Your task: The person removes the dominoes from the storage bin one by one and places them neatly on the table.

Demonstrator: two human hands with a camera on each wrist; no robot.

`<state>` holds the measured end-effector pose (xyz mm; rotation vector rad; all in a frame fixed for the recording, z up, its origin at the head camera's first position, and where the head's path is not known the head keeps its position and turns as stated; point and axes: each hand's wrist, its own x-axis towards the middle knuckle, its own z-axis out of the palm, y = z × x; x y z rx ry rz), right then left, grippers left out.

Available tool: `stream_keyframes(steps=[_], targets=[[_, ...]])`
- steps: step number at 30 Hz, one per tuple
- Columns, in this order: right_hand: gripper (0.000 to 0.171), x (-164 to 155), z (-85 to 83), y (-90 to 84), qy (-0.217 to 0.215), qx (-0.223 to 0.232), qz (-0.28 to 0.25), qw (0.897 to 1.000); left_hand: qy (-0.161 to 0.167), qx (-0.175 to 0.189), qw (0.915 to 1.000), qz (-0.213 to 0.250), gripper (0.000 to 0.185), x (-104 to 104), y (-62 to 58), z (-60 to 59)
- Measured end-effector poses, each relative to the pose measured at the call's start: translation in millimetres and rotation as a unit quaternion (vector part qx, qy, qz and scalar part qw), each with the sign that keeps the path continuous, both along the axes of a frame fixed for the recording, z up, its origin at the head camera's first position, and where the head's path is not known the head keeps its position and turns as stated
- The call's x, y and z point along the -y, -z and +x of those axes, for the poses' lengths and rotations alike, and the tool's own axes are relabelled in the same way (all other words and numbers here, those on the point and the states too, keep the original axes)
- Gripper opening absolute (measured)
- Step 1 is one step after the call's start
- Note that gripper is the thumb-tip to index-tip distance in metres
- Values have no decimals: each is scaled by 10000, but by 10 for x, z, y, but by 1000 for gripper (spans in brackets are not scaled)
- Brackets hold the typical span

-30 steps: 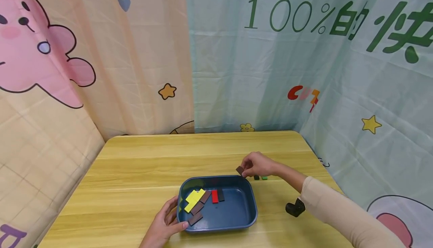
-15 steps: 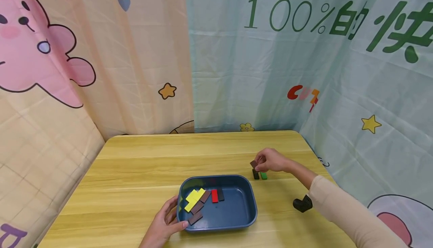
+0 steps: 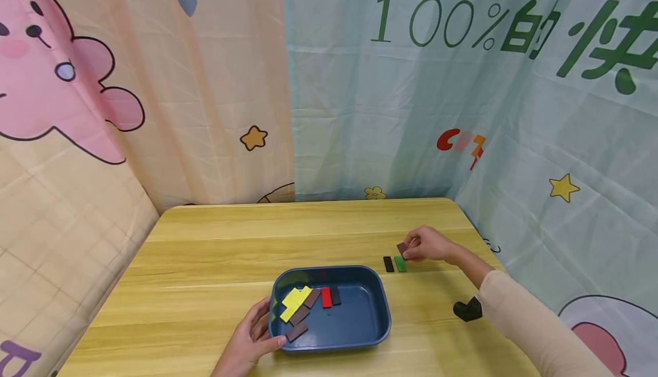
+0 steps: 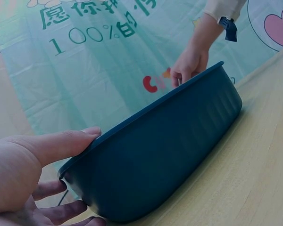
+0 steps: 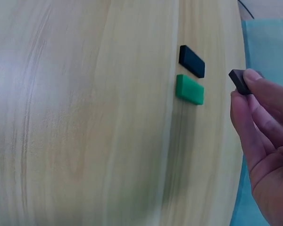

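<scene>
Between thumb and fingertips, my right hand (image 3: 428,244) pinches a brown domino-like block (image 5: 240,81), close over the table beyond the green block. A black block (image 3: 388,264) and a green block (image 3: 400,264) lie side by side on the table, just past the box's far right corner. My left hand (image 3: 251,336) grips the left end of a dark blue box (image 3: 349,347), thumb over the rim and fingers against the outer wall. Inside the box lie several yellow blocks (image 3: 293,304), several brown blocks (image 3: 300,315), a red block (image 3: 326,297) and a dark block (image 3: 336,295).
A wooden table (image 3: 216,251) carries everything. Printed curtains (image 3: 360,108) hang right behind its far edge and along both sides. A black wrist device (image 3: 468,309) hangs by the right sleeve (image 3: 534,325).
My right hand has carried the brown block rightward from the box's far right corner, past the black block to beyond the green one. My left hand and the box have stayed in place.
</scene>
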<state>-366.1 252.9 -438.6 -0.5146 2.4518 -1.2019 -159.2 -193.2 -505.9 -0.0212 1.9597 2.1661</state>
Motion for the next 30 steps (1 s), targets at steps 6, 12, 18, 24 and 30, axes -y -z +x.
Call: stream_keyframes(steps=[6, 12, 18, 24, 30], targets=[[24, -111, -12, 119, 312, 244, -186, 9990, -11, 73, 10000, -18, 90, 11, -14, 10], [25, -196, 10, 292, 489, 507, -196, 9973, -21, 76, 10000, -33, 90, 15, -7, 10], [21, -236, 2, 448, 637, 434, -57, 9970, 31, -25, 10000, 89, 91, 6, 4, 5], [21, -221, 17, 505, 962, 60, 433, 9944, 35, -11, 9999, 135, 91, 2, 7, 7], [21, -199, 24, 517, 1222, -82, 671, 9902, 23, 35, 10000, 69, 90, 3, -8, 9]])
